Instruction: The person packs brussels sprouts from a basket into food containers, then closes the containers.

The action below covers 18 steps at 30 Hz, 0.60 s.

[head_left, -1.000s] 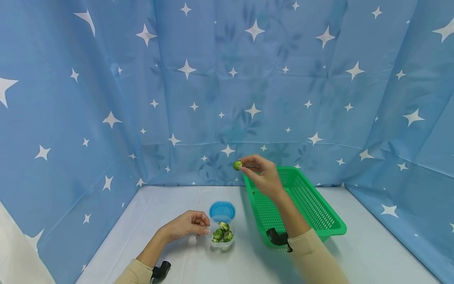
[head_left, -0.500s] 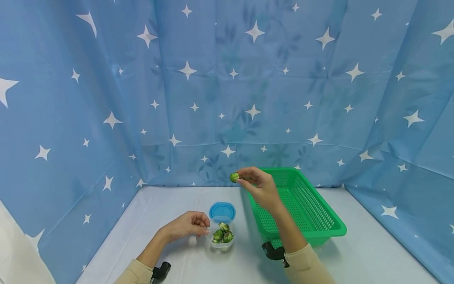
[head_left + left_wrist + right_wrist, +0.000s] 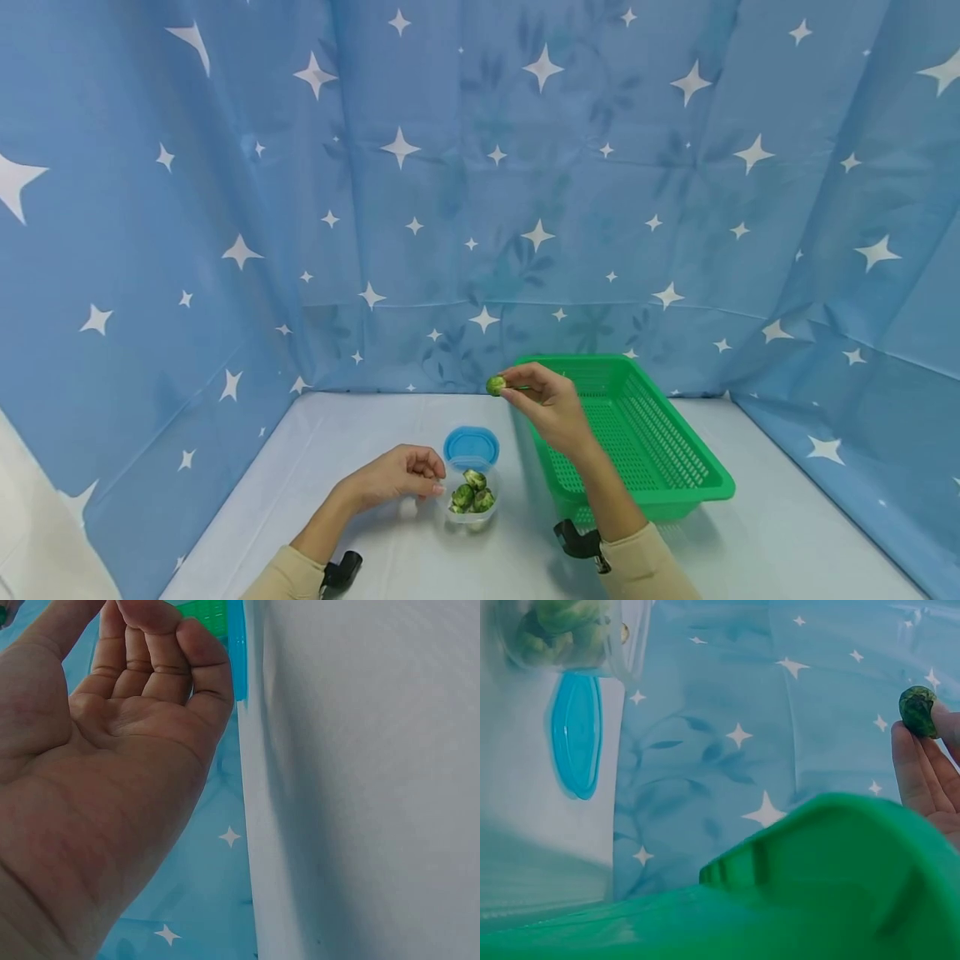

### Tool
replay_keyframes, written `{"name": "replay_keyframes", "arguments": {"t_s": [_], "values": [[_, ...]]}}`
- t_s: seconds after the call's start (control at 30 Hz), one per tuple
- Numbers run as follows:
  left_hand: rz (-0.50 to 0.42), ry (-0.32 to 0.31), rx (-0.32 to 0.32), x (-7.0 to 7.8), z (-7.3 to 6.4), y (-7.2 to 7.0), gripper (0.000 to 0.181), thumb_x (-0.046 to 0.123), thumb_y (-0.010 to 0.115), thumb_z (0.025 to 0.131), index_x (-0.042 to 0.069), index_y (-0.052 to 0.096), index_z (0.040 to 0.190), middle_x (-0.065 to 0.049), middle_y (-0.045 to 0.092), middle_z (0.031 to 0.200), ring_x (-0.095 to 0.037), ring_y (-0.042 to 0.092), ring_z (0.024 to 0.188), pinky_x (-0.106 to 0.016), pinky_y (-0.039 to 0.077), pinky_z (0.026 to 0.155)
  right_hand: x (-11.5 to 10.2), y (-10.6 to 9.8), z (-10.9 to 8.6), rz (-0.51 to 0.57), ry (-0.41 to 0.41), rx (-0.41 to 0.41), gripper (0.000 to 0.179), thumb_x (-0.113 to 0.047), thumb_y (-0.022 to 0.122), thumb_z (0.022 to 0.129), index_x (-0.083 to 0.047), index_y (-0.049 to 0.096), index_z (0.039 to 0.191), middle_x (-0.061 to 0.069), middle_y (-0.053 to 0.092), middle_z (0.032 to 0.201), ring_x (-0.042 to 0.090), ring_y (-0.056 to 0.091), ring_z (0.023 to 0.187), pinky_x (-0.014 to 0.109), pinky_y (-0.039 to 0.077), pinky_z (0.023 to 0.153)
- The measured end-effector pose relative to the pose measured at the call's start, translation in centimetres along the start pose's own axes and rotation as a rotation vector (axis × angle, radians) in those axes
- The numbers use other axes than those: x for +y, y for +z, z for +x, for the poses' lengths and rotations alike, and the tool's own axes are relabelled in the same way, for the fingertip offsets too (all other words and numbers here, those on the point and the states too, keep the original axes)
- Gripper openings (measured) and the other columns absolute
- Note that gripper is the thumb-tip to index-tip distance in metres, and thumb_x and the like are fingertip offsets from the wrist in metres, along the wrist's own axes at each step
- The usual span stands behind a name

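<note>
In the head view my right hand [image 3: 546, 408] pinches a Brussels sprout [image 3: 496, 385] between thumb and fingertips, raised over the left rim of the green basket [image 3: 697, 450]. The right wrist view shows the same Brussels sprout [image 3: 918, 711] at the fingertips. My left hand [image 3: 393, 479] is at the left rim of a small clear plastic container [image 3: 471, 517], its thumb and fingers pinching the edge. Several Brussels sprouts [image 3: 462, 497] lie inside that container. In the left wrist view the left hand [image 3: 127, 750] has curled fingers, and its fingertip contact is out of frame.
A blue lid [image 3: 471, 446] lies on the white table [image 3: 360, 433] just behind the container. The basket stands to the right, its inner floor partly hidden by the right forearm. A blue curtain [image 3: 480, 208] with white stars encloses the back and sides.
My right hand has come down and slightly left with the Brussels sprout, from above the basket's left rim toward the container. The left hand and container stay in place.
</note>
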<state>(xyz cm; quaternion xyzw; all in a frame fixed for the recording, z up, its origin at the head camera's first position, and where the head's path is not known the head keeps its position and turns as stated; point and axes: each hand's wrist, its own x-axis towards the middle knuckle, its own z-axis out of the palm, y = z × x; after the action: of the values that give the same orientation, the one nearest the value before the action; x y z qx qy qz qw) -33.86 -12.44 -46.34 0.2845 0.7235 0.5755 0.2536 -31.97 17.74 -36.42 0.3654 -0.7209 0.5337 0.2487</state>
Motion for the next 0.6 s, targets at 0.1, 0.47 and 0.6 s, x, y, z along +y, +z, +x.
{"name": "replay_keyframes", "arguments": {"t_s": [0.1,0.47,0.6], "values": [[0.005,-0.001,0.006,0.1,0.0,0.0,0.036,0.013,0.075,0.097,-0.011,0.060,0.119,0.001,0.068,0.091,-0.012,0.059,0.077,-0.031,0.052,0.072,0.3,0.3,-0.1,-0.013,0.009,-0.014,0.021,0.006,0.071,0.095,-0.001,0.072,0.115,0.019,0.075,0.106,0.022,0.074,0.094,0.025,0.061,0.077],[0.008,-0.006,0.013,-0.1,0.2,0.0,0.040,0.015,0.076,0.096,-0.012,0.060,0.120,0.001,0.068,0.090,-0.011,0.060,0.077,-0.031,0.053,0.072,0.5,1.4,-0.5,-0.012,0.055,-0.077,0.019,0.002,0.072,0.096,-0.002,0.072,0.114,0.017,0.077,0.102,0.020,0.076,0.091,0.027,0.062,0.079],[0.007,-0.008,0.014,-0.1,0.2,0.0,0.037,0.013,0.074,0.097,-0.012,0.059,0.120,0.001,0.067,0.090,-0.012,0.060,0.077,-0.031,0.053,0.072,0.4,1.6,-0.6,0.017,0.069,-0.116,0.017,-0.003,0.072,0.097,-0.004,0.072,0.114,0.015,0.078,0.104,0.020,0.076,0.092,0.028,0.062,0.079]]}}
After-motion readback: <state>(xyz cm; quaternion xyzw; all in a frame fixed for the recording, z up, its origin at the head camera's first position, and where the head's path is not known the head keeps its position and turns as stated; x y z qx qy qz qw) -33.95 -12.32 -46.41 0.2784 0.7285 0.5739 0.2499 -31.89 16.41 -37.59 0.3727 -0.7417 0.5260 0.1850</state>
